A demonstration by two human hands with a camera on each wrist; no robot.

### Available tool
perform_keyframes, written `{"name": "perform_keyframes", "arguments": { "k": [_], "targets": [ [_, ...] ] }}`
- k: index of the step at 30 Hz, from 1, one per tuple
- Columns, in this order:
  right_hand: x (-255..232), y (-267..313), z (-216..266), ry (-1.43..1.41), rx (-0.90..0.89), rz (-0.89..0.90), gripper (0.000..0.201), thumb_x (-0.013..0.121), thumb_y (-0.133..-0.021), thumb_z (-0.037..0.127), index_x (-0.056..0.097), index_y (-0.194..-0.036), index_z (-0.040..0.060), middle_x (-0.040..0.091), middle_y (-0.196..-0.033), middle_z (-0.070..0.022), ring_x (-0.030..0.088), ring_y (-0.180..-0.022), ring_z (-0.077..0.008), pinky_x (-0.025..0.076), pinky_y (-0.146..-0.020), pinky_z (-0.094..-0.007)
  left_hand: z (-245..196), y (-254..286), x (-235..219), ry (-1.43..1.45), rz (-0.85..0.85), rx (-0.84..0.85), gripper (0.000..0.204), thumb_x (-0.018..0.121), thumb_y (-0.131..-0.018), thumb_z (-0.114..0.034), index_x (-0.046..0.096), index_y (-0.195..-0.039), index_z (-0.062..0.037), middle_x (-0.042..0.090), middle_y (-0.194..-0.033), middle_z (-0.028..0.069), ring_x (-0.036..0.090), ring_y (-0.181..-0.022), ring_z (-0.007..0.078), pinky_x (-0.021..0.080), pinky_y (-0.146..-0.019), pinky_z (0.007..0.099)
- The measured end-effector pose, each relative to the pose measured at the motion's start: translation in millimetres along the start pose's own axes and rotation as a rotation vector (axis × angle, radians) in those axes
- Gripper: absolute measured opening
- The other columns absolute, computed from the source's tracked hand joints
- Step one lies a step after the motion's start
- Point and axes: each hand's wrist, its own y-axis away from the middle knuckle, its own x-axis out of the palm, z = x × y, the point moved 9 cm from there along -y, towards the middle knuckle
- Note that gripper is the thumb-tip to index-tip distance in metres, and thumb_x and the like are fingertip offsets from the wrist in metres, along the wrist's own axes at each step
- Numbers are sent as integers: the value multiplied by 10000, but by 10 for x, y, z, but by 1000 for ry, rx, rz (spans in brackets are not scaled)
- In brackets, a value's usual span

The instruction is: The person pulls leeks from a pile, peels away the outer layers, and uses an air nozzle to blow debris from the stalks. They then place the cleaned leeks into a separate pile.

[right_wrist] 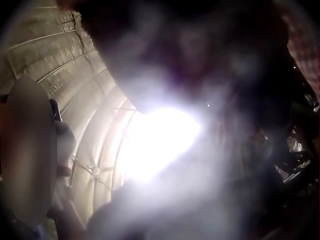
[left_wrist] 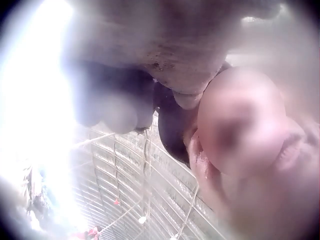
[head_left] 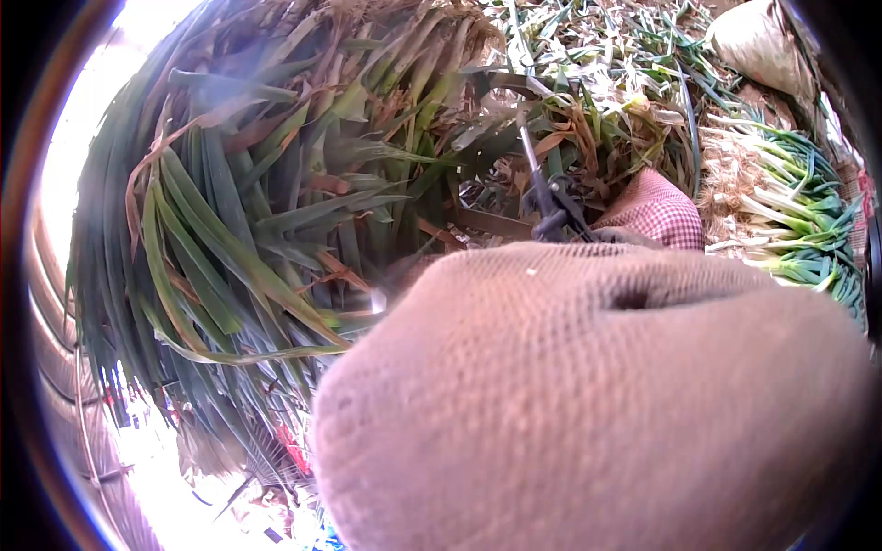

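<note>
From where I stand, one big sheaf of long green leaves (head_left: 230, 202) fills the upper left of the head view, some of its blades dried brown. That sheaf is the nearest thing I can place by the hands, but both are too hidden or blurred to make out: I cannot tell whether the left hand's fingers are released, clenched or grasping anything, nor the right hand's. One checked sleeve (head_left: 657, 216) shows right of centre, beside one dark fitting (head_left: 558, 209) with one thin metallic piece (head_left: 529, 147) above it. One large brown, knit-textured form (head_left: 570, 395) covers the lower middle and right. Loose leaf litter (head_left: 606, 55) lies along the top, one pale sack (head_left: 758, 46) sits upper right, and one row of rooted green onions (head_left: 790, 207), too many to count, runs below it.
</note>
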Motion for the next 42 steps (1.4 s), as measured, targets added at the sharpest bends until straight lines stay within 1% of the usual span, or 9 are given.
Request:
{"name": "perform_keyframes", "arguments": {
  "k": [2,8,11,14,20,23,26,27,42],
  "targets": [
    [46,23,-51,211,-22,4,205,634,-1127,138,742,-1226,-4,654,-852,50,529,-713,-16,448,-624,-221,-46,86,-46,1,-15,16,290,817,-1010,-135,751,-1234,37,793,-1012,93,745,-887,137,611,-794,294],
    [69,132,-110,-87,68,-58,248,634,-1123,157,731,-1226,-47,691,-868,14,588,-717,-41,472,-623,-222,-115,283,-314,-70,-137,29,264,840,-986,-99,757,-1199,33,789,-981,69,736,-870,118,600,-775,278],
    [75,253,358,380,-302,-110,314,613,-1136,225,706,-1247,-54,697,-929,-15,628,-786,-81,506,-656,-256,90,455,-731,-160,-387,-49,253,852,-974,-81,760,-1181,31,787,-966,57,731,-862,109,595,-766,270],
    [326,348,617,644,-605,-91,444,623,-1114,340,662,-1311,-56,691,-1048,-49,647,-909,-129,520,-753,-300,1105,972,-1361,-167,-907,-232,453,881,-985,-150,678,-1349,29,725,-1000,8,624,-829,78,538,-730,244],
    [904,309,116,207,-260,361,992,747,-959,679,493,-1586,-46,633,-1447,-120,613,-1296,-238,475,-1136,-410,2499,1522,-1754,-958,-656,-109,433,656,-1098,-110,618,-1526,-57,592,-1531,224,674,-1314,355,568,-1111,420],
    [1147,354,-88,-159,-114,495,927,762,-987,517,413,-1655,-24,593,-1521,-126,599,-1358,-262,491,-1142,-404,2211,1458,-1825,21,-716,-169,427,626,-1085,-133,638,-1505,-57,617,-1509,252,661,-1351,355,549,-1112,423],
    [1243,283,-235,-249,49,577,819,758,-1023,367,415,-1671,4,569,-1571,-131,582,-1410,-272,506,-1140,-392,1853,1655,-1934,-407,-782,-363,421,664,-1077,-194,652,-1466,-32,678,-1411,262,672,-1335,337,551,-1082,401],
    [1366,206,-226,-204,53,567,812,756,-1023,364,419,-1667,3,572,-1565,-130,585,-1404,-270,507,-1136,-390,1619,1845,-2004,-742,-1048,-105,504,704,-991,-309,679,-1390,-4,761,-1131,257,731,-1051,469,588,-954,510],
    [2450,-118,-433,52,201,629,721,740,-1022,315,477,-1609,-12,619,-1489,-122,619,-1319,-241,529,-1079,-361,1108,3363,-2771,-945,-1512,-214,505,719,-974,-302,676,-1392,-21,739,-1190,250,714,-1097,461,579,-965,524]
  ]
}}
